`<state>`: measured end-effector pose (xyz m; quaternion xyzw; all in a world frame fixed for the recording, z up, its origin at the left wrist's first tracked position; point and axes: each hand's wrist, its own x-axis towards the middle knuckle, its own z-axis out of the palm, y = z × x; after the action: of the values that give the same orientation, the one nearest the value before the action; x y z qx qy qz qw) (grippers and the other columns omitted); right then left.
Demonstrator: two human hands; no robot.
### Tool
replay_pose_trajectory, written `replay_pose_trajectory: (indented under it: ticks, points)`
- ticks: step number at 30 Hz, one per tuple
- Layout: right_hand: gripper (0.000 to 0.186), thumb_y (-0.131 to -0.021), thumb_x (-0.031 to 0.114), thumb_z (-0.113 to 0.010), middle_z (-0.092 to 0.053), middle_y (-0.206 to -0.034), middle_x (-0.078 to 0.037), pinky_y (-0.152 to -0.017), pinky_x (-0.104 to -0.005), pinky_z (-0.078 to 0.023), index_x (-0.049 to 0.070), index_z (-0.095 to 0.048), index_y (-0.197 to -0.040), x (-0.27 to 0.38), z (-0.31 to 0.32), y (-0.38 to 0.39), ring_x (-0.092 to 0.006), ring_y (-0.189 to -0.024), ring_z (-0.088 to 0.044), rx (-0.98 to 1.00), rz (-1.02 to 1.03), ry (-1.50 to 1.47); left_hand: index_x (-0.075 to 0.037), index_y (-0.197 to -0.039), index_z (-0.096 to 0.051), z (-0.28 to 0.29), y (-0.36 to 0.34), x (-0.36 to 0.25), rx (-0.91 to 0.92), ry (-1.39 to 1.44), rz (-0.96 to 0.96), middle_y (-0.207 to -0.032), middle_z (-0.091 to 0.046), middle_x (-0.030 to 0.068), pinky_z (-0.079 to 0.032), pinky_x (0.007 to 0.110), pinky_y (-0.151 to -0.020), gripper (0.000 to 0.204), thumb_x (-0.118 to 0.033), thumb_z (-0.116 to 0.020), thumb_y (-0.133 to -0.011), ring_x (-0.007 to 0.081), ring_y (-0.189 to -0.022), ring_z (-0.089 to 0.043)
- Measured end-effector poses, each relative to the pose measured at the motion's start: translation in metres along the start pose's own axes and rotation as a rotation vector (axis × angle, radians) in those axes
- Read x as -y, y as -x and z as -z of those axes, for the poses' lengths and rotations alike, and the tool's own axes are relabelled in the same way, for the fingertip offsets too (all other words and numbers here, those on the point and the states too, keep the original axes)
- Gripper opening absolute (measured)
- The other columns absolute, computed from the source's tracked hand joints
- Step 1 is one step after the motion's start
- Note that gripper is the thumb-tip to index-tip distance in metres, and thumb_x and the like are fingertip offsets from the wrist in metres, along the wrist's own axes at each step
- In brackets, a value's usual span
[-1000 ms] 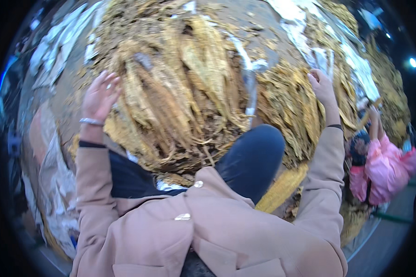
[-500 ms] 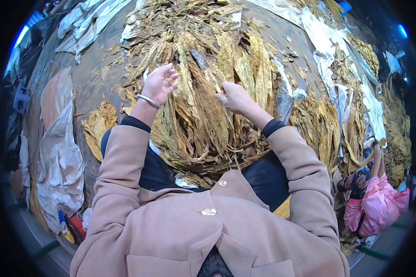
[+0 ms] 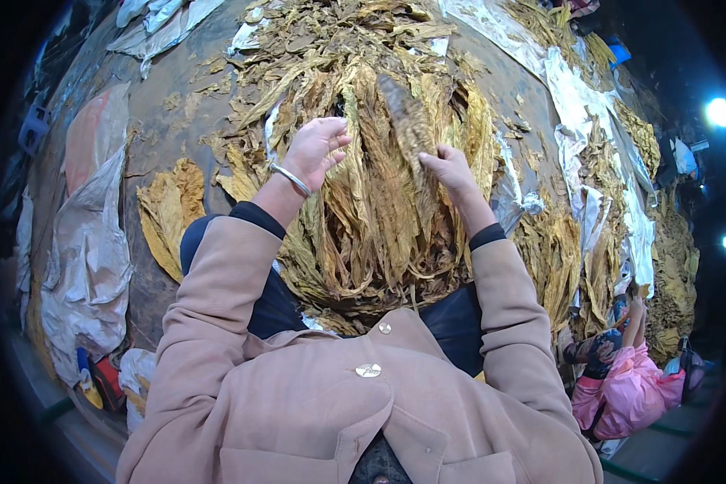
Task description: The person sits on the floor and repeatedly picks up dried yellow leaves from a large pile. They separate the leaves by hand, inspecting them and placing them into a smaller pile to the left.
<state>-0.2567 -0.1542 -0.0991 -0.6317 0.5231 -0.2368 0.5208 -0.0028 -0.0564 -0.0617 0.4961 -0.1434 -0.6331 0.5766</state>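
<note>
A large pile of dried yellow-brown tobacco leaves [image 3: 363, 202] lies in front of me, between my knees, with many leaves pointing lengthwise away from me. My right hand [image 3: 453, 171] pinches a dark brown tobacco leaf [image 3: 407, 121] near one end. Its far part is smeared by motion and stands out over the pile. Over the left side of the pile hovers my left hand [image 3: 318, 152], palm turned inward, fingers loosely bent and apart, with nothing in it. A silver bangle [image 3: 290, 178] circles that wrist.
A separate yellow leaf bunch [image 3: 172, 216] lies left of my knee, beside crumpled white sheeting [image 3: 89, 258]. More leaves [image 3: 547, 262] and white plastic strips [image 3: 573, 145] spread to the right. A person in pink [image 3: 633, 387] sits at the lower right, handling leaves.
My right hand has moved right and now has a dark leaf lifted in it. My left hand has shifted right, still without a leaf. The whole view has turned slightly.
</note>
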Motion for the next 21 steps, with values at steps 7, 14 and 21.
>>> replay_pose_trajectory:
  ticks: [7,14,21]
  points:
    - [0.013,-0.087,0.016,-0.062,-0.051,-0.068,0.008,-0.051,-0.0191,-0.033,0.012,-0.056,-0.077,0.03,0.008,0.014,-0.0018,-0.055,-0.042,0.251,-0.127,-0.539,-0.013,-0.108,-0.054,-0.02,0.007,0.007,0.103,-0.106,0.01,-0.102,-0.057,-0.0026,-0.043,0.029,-0.078,0.029,-0.026,-0.065,-0.085,0.0112,-0.096,-0.055]
    - [0.009,-0.09,0.013,-0.057,-0.06,-0.086,0.004,-0.069,-0.0201,-0.043,0.006,-0.06,-0.095,0.059,-0.023,0.034,-0.0046,-0.075,-0.054,0.43,-0.071,-0.687,-0.012,-0.111,-0.055,-0.027,0.008,0.018,0.172,-0.219,0.063,-0.099,-0.06,-0.0025,-0.044,0.028,-0.076,0.038,-0.025,-0.072,-0.08,0.0101,-0.091,-0.057]
    - [0.017,-0.092,0.013,-0.054,-0.062,-0.09,0.001,-0.074,-0.0209,-0.046,0.002,-0.057,-0.104,0.042,-0.02,0.024,-0.0067,-0.081,-0.057,0.007,0.08,-0.583,-0.005,-0.105,-0.056,-0.033,0.006,0.022,0.117,0.078,-0.111,-0.095,-0.063,0.0022,-0.049,0.03,-0.075,0.026,-0.017,-0.065,-0.084,0.0131,-0.083,-0.061]
